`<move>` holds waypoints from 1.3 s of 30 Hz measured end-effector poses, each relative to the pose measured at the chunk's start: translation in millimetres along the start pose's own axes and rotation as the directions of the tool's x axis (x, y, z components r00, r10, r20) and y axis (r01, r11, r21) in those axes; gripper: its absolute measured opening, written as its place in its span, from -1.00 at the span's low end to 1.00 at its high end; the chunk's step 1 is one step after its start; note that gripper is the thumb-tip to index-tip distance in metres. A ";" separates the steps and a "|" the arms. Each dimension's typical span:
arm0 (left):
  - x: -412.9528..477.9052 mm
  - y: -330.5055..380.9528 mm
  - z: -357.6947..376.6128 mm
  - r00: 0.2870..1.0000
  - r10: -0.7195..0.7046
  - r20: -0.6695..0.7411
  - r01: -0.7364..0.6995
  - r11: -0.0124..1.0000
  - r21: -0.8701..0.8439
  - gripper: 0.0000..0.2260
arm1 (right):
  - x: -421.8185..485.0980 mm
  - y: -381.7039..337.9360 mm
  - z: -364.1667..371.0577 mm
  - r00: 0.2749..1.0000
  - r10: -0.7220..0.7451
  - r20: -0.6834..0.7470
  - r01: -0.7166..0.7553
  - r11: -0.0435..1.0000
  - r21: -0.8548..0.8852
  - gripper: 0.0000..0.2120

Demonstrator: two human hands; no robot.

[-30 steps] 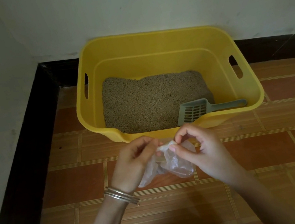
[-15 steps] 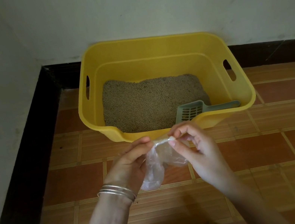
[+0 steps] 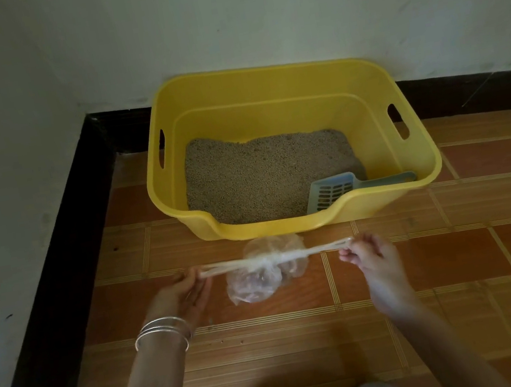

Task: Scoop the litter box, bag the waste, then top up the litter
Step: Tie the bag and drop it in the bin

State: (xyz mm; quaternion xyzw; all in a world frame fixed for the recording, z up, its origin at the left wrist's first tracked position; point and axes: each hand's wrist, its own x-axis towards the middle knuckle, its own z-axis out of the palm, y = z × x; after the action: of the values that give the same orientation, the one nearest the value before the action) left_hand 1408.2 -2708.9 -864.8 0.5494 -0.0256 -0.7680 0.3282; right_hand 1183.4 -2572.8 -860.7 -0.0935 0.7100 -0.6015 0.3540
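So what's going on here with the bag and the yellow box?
A person kneels on a tiled floor in front of the box. The left hand and right hand each pinch one end of a thin clear bag, pulling its ends apart so they stretch tight, apparently tying it shut. The box holds litter, and a scoop rests inside at its near right corner.

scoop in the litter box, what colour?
Pale grey-blue. The scoop lies on the litter at the box's near right corner, seen in the head view.
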 end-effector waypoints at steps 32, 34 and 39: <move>-75.6 -24.9 53.3 0.753 0.257 0.605 -0.601 0.643 0.474 -0.77 | -49.0 -60.2 38.0 0.796 -0.283 0.535 0.471 0.844 -0.255 -0.86; -75.2 -28.0 52.0 0.732 0.257 0.630 -0.633 0.598 0.492 -0.77 | -50.6 -58.0 39.7 0.818 -0.276 0.505 0.443 0.862 -0.246 -0.83; -75.2 -32.4 49.7 0.671 0.295 0.680 -0.729 0.426 0.536 -0.68 | -51.0 -57.6 42.3 0.836 -0.284 0.470 0.451 0.842 -0.295 -0.71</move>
State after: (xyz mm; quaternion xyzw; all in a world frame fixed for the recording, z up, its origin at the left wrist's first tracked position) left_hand 1363.7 -2659.5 -795.9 0.3828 -0.6092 -0.6420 0.2649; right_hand 1229.9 -2592.6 -788.9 -0.4235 0.6938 -0.4708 0.3430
